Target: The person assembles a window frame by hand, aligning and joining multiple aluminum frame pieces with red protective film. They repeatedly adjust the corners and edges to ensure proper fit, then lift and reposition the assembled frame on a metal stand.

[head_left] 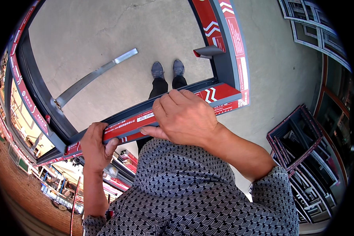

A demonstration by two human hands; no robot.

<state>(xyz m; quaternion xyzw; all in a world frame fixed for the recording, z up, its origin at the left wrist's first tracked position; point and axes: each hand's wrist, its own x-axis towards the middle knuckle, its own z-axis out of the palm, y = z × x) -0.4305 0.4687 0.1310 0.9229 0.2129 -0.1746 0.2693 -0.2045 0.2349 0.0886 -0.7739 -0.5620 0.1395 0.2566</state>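
Presently, the head view shows the red-filmed frame (224, 63) just ahead of the patterned shirt (185, 177), its near bar (122, 126) running crosswise, right end farther forward. Left hand (95, 143) and right hand (187, 118) clasp that bar. I note a silver strip (92, 78) showing inside it; stacked frames (278, 152) at right.

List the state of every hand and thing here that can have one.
Left hand: closed on the frame's near bar
Right hand: closed on the same bar, nearer the right corner
Frame: held in both hands, red film on its bars
Film flap: peeled, curled
Metal strip: jutting across the opening; whether fixed is unclear
Shoes: side by side on the floor
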